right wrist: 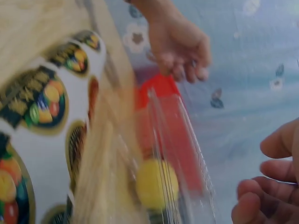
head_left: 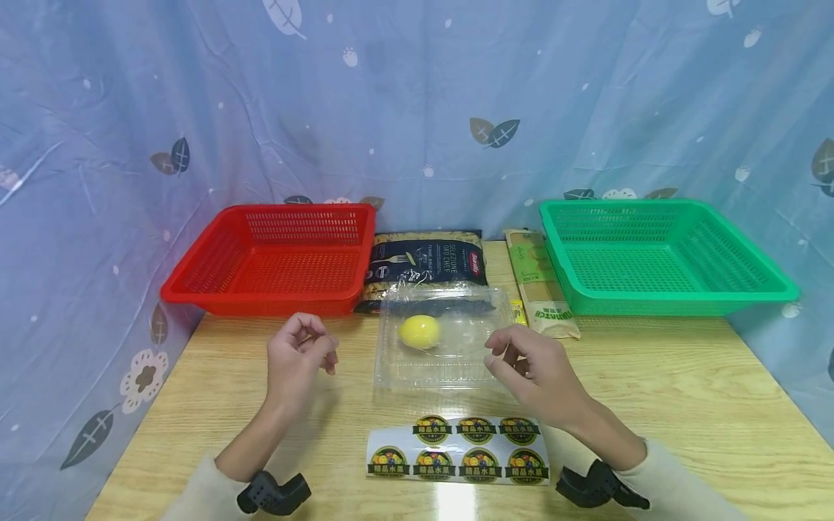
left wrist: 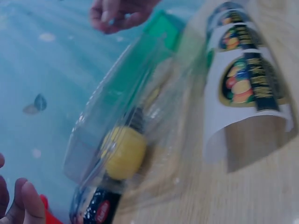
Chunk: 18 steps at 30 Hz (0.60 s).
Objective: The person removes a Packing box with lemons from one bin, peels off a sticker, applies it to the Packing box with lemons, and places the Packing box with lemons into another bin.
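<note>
A clear plastic clamshell box [head_left: 456, 373] lies mid-table with a yellow lemon [head_left: 420, 332] inside, seen through the plastic. Left of the box, my left hand [head_left: 296, 365] hovers with loosely bent fingers and nothing in them. At the box's right side is my right hand [head_left: 537, 373], its fingers loosely bent and also holding nothing; in the right wrist view its fingertips [right wrist: 246, 207] appear apart from the box. Between my forearms lies a sheet of round fruit stickers [head_left: 456, 452], black and gold, its edges curling up in the left wrist view.
A red basket [head_left: 302, 295] stands back left, a green basket [head_left: 677, 295] back right. Between them lie a dark pasta bag [head_left: 426, 260], partly behind the box, and a long noodle packet [head_left: 537, 278]. A small yellow packet [head_left: 518, 312] peeks out beside the box. A blue curtain [head_left: 417, 94] hangs behind.
</note>
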Each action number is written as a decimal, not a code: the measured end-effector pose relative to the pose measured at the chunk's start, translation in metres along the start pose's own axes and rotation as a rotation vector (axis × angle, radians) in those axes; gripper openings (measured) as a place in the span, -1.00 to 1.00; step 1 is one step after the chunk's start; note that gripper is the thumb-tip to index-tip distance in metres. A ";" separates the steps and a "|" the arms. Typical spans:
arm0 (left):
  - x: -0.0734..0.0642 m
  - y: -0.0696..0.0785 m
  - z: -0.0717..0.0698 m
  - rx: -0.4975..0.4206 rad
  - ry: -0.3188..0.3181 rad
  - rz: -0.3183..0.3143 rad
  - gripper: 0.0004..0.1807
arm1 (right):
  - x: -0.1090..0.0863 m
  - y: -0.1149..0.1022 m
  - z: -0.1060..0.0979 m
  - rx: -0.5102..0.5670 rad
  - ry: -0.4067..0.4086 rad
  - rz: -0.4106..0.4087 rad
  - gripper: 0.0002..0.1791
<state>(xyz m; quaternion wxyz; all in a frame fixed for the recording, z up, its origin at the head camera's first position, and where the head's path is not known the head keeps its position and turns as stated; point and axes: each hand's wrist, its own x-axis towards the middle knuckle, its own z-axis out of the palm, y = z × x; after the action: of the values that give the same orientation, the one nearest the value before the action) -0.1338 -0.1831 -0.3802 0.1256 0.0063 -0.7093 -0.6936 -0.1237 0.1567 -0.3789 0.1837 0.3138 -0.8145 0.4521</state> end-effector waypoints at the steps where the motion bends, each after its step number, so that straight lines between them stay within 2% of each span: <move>1: -0.002 0.001 0.001 0.031 -0.027 0.018 -0.84 | 0.000 -0.003 0.002 0.009 -0.030 -0.011 -0.83; 5: -0.008 0.006 0.005 0.139 -0.125 0.097 -0.82 | -0.002 -0.011 0.010 0.027 -0.158 -0.023 -0.83; 9: -0.013 0.008 0.009 0.191 -0.206 0.139 -0.82 | -0.004 -0.013 0.018 0.060 -0.273 -0.016 -0.86; 13: -0.020 0.005 0.011 0.281 -0.265 0.170 -0.85 | -0.006 -0.016 0.027 0.084 -0.367 -0.024 -0.87; 18: -0.029 -0.003 0.010 0.391 -0.359 0.249 -0.84 | -0.011 -0.020 0.038 0.105 -0.468 -0.069 -0.85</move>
<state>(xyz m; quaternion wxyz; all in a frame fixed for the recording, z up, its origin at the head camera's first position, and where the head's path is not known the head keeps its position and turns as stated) -0.1078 -0.1685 -0.3881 0.0785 -0.1797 -0.8357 -0.5130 -0.1029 0.1200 -0.3928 -0.0112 0.4466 -0.7990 0.4025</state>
